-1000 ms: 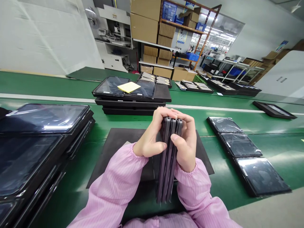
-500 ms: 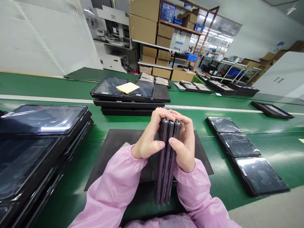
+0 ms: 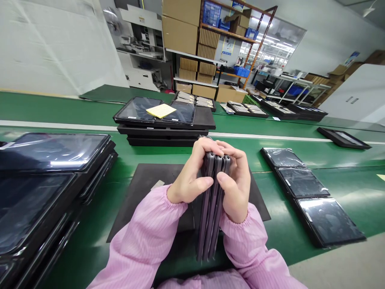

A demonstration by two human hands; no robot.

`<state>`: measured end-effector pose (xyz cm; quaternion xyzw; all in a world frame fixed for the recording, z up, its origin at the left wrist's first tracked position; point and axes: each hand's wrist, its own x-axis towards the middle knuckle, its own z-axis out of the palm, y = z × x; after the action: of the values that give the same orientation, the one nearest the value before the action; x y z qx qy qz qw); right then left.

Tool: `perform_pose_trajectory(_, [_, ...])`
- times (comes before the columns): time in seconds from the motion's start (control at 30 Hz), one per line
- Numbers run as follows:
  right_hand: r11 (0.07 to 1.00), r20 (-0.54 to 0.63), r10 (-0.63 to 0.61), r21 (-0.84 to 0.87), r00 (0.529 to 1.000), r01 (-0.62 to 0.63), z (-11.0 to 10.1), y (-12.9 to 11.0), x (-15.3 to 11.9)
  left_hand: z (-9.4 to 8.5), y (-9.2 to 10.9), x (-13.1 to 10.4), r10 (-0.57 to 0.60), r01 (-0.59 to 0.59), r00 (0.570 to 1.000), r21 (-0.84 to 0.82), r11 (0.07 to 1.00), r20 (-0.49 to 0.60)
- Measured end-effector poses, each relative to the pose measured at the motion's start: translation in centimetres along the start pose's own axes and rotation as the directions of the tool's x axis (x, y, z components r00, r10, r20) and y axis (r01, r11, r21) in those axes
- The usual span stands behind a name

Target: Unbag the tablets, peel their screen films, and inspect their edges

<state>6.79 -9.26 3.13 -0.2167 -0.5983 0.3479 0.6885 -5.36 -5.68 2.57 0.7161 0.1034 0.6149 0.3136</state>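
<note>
Three dark, slim tablets (image 3: 208,224) stand on edge, side by side, in front of my body. My left hand (image 3: 192,176) wraps round their upper end from the left, its thumb against the narrow edges. From the right, my right hand (image 3: 236,176) grips the same bundle, thumb on the edges and fingers over the top. The fingertips of both hands meet on top. Beneath them lies a black mat (image 3: 147,180) on the green bench (image 3: 126,200), with a small pale piece (image 3: 157,185) on it by my left wrist.
At the left rise stacked trays with dark screens (image 3: 60,150). Behind the mat is a stack of black trays (image 3: 168,132) bearing screens and a yellow sheet (image 3: 161,110). A black tray with three film-covered screens (image 3: 303,182) lies to the right. Shelving (image 3: 207,26) stands beyond the bench.
Both hands and the upper end of the tablets have shifted very slightly to the right. The grip is the same, and the surrounding trays have not moved.
</note>
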Motion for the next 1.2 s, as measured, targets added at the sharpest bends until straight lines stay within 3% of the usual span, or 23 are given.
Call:
perform_pose_trajectory(0.67, [0.998, 0.086, -0.034, -0.044, 0.996, 0.038, -0.7, 0.2, 0.0, 0.1, -0.3, 0.1, -0.001, 0.0, 0.999, -0.035, 0.999, -0.035])
perform_pose_trajectory(0.83, [0.998, 0.037, -0.034, -0.059, 0.999, 0.037, -0.5, 0.2, 0.0, 0.3, -0.4, 0.3, -0.021, 0.021, 0.999, 0.004, 1.0, -0.04])
perform_pose_trajectory(1.2, [0.995, 0.011, 0.043, 0.086, 0.999, -0.044, -0.6, 1.1, 0.0, 0.1, -0.7, 0.2, -0.083, 0.081, 0.996, -0.105, 0.991, -0.013])
